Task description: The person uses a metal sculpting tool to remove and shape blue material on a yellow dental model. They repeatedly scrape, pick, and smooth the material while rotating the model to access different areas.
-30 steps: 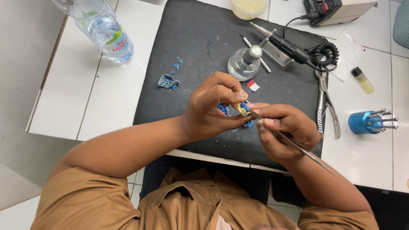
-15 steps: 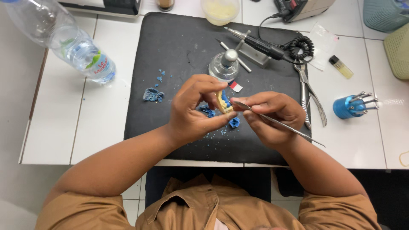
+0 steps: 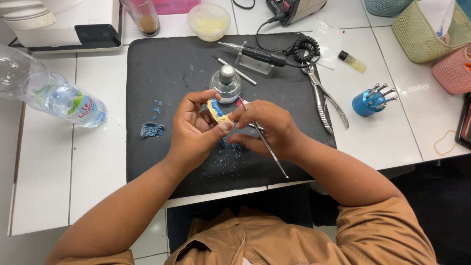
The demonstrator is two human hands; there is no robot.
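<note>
The left hand (image 3: pixel 194 130) held a yellow dental cast with blue wax (image 3: pixel 216 110) above the black mat (image 3: pixel 162 73) on the desk (image 3: pixel 98 162), fingers clamped on it. The right hand (image 3: pixel 267 130) had its fingers closed on a thin metal carving tool (image 3: pixel 267 147), its tip at the cast. Blue wax scraps (image 3: pixel 152 129) lay on the mat nearby.

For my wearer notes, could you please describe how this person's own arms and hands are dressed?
Both hands, left hand and right hand, are bare: no gloves, rings or watch show. The forearms are uncovered. A tan-brown collared cloth shirt has short sleeves ending near the elbows.
</note>
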